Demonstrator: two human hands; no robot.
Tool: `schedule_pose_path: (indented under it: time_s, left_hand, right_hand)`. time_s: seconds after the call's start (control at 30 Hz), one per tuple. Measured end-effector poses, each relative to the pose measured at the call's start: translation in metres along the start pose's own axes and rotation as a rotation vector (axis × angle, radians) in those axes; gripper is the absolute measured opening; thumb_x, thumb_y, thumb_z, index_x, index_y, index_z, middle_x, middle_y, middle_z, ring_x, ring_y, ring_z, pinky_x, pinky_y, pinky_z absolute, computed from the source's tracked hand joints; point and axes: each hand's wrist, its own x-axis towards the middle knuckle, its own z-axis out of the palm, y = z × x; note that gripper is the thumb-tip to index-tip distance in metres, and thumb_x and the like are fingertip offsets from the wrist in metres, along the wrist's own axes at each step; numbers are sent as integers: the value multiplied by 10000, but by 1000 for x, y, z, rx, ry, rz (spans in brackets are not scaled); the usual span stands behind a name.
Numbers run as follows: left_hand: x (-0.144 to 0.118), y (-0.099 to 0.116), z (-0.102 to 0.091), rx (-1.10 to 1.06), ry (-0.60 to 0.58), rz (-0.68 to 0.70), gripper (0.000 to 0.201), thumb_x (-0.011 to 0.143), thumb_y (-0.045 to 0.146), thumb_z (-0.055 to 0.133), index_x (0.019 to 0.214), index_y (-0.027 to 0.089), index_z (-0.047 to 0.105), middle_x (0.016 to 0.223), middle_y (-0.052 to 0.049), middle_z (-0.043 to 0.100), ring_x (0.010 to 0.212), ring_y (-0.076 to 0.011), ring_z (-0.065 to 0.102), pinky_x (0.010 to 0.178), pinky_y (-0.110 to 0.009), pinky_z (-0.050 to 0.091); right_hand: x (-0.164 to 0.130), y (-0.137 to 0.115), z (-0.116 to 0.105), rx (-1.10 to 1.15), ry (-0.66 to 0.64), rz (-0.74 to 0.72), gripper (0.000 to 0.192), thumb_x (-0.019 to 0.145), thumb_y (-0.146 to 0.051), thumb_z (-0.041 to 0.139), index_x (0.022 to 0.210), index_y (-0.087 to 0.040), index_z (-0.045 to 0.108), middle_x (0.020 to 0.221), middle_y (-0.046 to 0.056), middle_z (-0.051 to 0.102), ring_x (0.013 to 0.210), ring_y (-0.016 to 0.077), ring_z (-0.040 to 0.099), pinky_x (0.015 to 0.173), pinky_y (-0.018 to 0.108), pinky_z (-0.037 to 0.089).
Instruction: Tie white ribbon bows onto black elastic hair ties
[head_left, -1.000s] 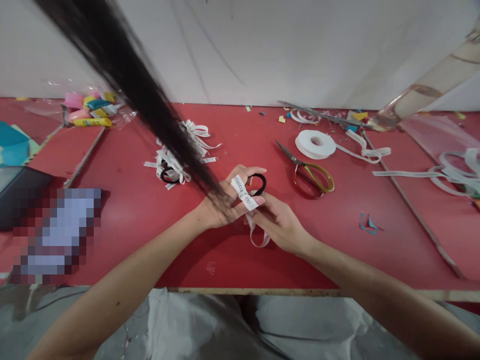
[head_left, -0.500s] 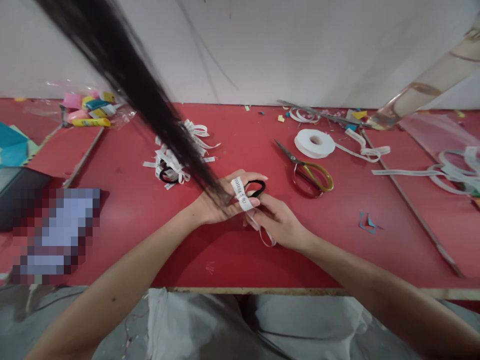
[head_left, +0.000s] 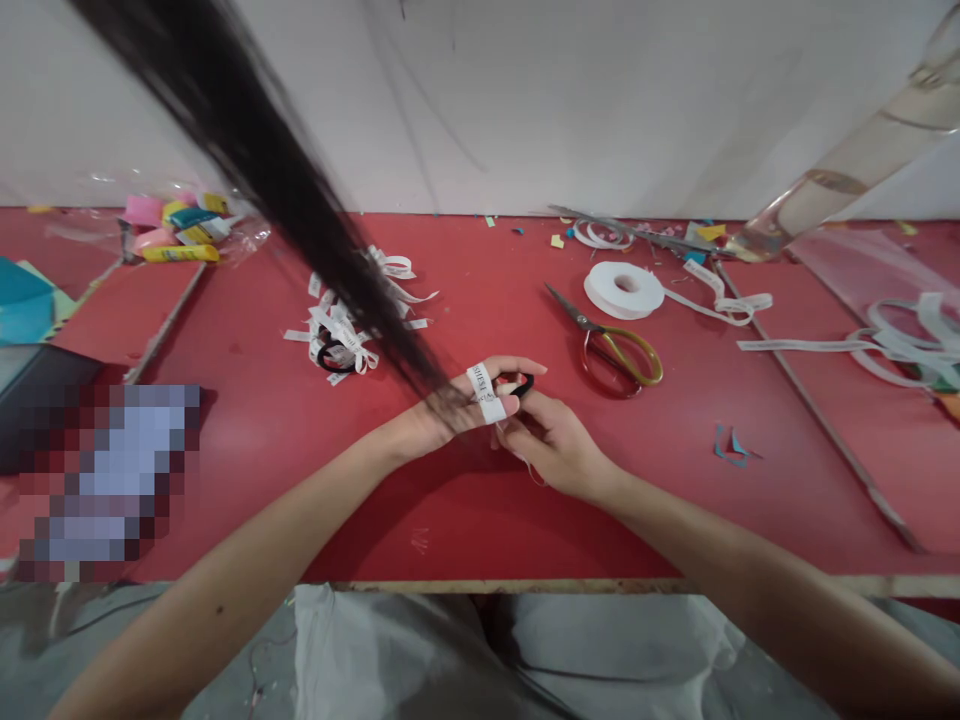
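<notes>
A white ribbon (head_left: pixel 486 395) with black print runs across the thumb and fingers of my left hand (head_left: pixel 457 405), which is closed on it with the index finger stretched out. Between the two hands shows a black elastic hair tie (head_left: pixel 527 384), partly covered by fingers. My right hand (head_left: pixel 559 445) presses its fingertips together at the ribbon's lower end, close under the left thumb. A thin loop of ribbon hangs below these fingers; the exact grip is hidden. Dark hair hangs across the view and covers part of the left hand.
A pile of ribbon-tied black hair ties (head_left: pixel 345 335) lies to the left. Scissors (head_left: pixel 611 345) and a white ribbon roll (head_left: pixel 624 290) lie to the right. Farther out are a phone (head_left: pixel 124 465), loose ribbon (head_left: pixel 900 345), a tilted clear bottle (head_left: pixel 817 195) and blue scraps (head_left: pixel 735 445).
The ribbon has been drawn closer round my left thumb and fingers, and its hanging loop is smaller. The black hair tie is more hidden between the hands.
</notes>
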Motion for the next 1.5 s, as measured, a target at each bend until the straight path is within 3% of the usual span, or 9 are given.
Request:
schedule_pose_path:
  time_s: [0.27,0.4,0.53,0.7,0.93,1.07,1.23,1.37,1.5]
  left_hand:
    - [-1,2,0,94,-23,38,542,888,614,521,1258,219,565,1225,-98,538,1155,-259,508,981,-401,432]
    - [0,0,-3,261,-9,124,506,886,578,550,1248,227,579,1170,-86,505,1117,-239,505,1007,-415,424]
    - [0,-3,-4,367,-1,258,526,874,534,600,1310,246,538,1218,-96,464,1132,-234,495,1037,-423,420]
    - [-2,-4,-6,399,-44,347,571,867,497,628,1377,285,484,1279,-107,434,1178,-257,475,1035,-442,430]
    - [-5,6,-4,387,-86,302,592,877,425,643,1417,290,442,1277,-114,424,1216,-251,470,1064,-449,427]
    - [-3,2,-2,341,-97,249,586,867,421,659,1403,286,463,1261,-106,425,1240,-260,476,1059,-441,441]
    - [-2,-4,-1,283,-104,260,607,848,419,684,1407,322,469,1280,-91,440,1228,-269,500,1079,-460,430]
    - [-5,3,3,212,-124,152,568,876,375,656,1408,329,462,1302,-90,417,1254,-258,486,1050,-421,466]
    - [-5,6,5,232,-125,165,572,879,350,651,1412,312,446,1297,-94,423,1272,-260,466,1084,-445,434]
  right_hand:
    - [1,-1,-3,52,-40,32,233,946,-269,485,727,-193,508,537,-65,500,370,46,431,399,190,362]
    - [4,3,-4,33,11,-67,314,946,-395,547,719,-181,577,646,-12,607,559,81,566,540,199,468]
    - [5,7,0,137,134,-26,383,890,-561,599,809,-190,645,756,13,669,681,115,624,667,236,542]
    - [2,10,2,285,130,-38,321,864,-528,658,907,-211,684,839,29,709,772,144,683,818,311,592]
    - [2,7,1,290,232,-39,299,792,-498,751,832,-208,691,789,19,700,726,137,675,767,306,614]
    - [0,6,-1,236,225,-49,233,820,-449,738,849,-219,728,773,16,720,710,140,693,752,292,615]
    - [-1,3,-6,30,187,-176,66,850,-281,717,894,-244,749,772,-8,747,722,139,720,732,242,595]
    - [-2,1,-7,-139,239,-212,80,874,-258,658,854,-231,731,753,2,751,695,149,716,686,245,582]
    - [-3,2,-6,-191,250,-214,69,873,-261,651,845,-235,708,764,0,753,677,145,706,656,239,569]
